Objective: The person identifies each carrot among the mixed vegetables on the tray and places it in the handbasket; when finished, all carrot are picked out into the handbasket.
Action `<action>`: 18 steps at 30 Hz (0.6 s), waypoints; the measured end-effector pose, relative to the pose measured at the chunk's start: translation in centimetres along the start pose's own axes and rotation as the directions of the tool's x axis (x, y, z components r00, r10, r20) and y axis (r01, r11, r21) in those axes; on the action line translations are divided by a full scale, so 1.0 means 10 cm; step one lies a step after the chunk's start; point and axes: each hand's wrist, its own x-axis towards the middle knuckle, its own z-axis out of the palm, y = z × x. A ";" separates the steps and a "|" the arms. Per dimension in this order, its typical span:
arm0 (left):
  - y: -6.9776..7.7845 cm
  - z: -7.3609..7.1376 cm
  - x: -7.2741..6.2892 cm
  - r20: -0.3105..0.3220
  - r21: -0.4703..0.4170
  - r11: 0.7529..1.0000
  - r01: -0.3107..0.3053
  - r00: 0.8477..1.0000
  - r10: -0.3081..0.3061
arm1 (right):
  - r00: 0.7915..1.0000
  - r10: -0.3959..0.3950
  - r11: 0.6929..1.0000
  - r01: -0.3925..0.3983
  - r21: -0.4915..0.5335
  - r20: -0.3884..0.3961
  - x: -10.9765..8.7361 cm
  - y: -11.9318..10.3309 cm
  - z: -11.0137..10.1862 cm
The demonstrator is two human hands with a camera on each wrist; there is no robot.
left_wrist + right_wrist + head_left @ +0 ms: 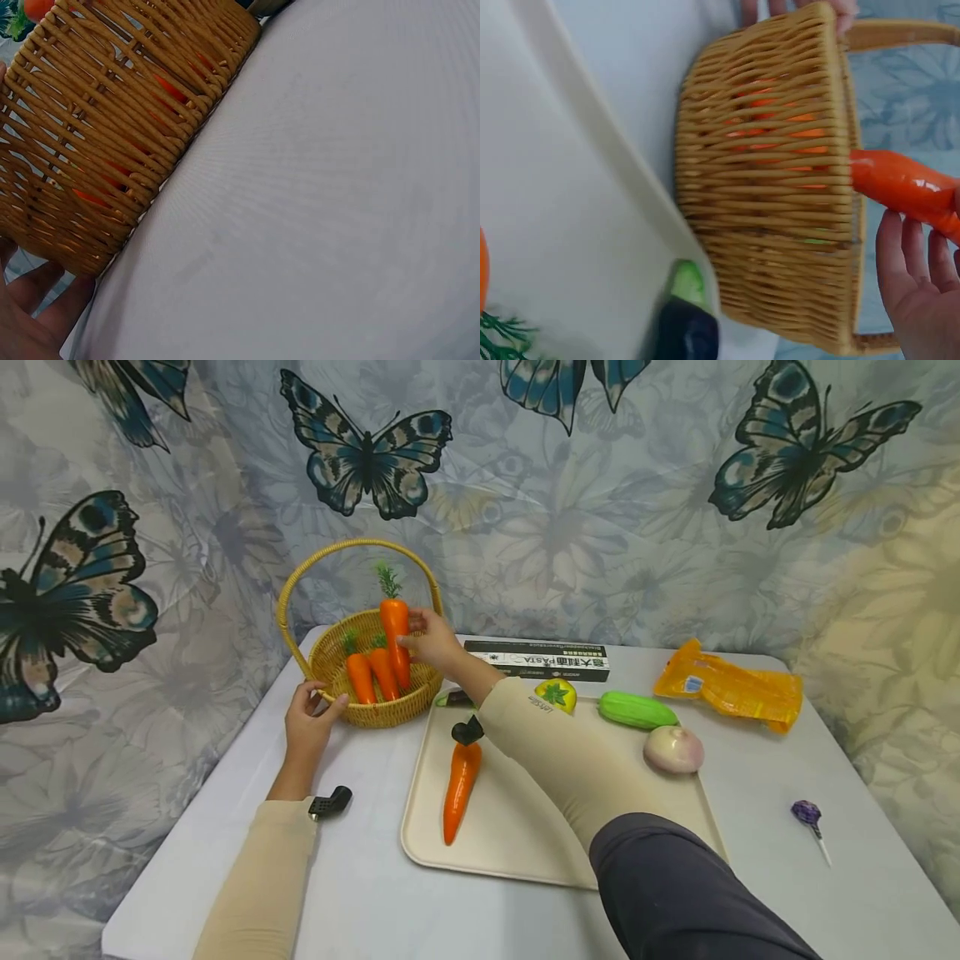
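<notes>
A yellow wicker basket (386, 717) with a tall arched handle stands at the back left of the table. My left hand (307, 727) grips its near left rim, thumb on top; the left wrist view shows fingers against the woven wall (112, 127). My right hand (435, 643) holds an orange carrot (394, 628) with a green leafy top. That carrot is upright, its lower end inside the basket. Two more carrots, one on the left (360, 678) and one in the middle (382, 681), lean inside the basket. Part of the right thumb is out of frame in the right wrist view.
A beige tray (427, 852) holds another carrot (461, 789), an eggplant (686, 330), a yellow fruit-like thing (556, 695), a green gourd-like vegetable (636, 710) and an onion (673, 749). Around it lie a pasta box (536, 660), an orange packet (727, 689) and a lollipop (807, 814).
</notes>
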 end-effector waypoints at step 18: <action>-0.02 0.01 0.02 -0.009 0.010 1.000 0.002 1.000 -0.002 | 0.998 0.006 0.906 -0.034 -0.422 -0.066 -0.02 0.16 0.07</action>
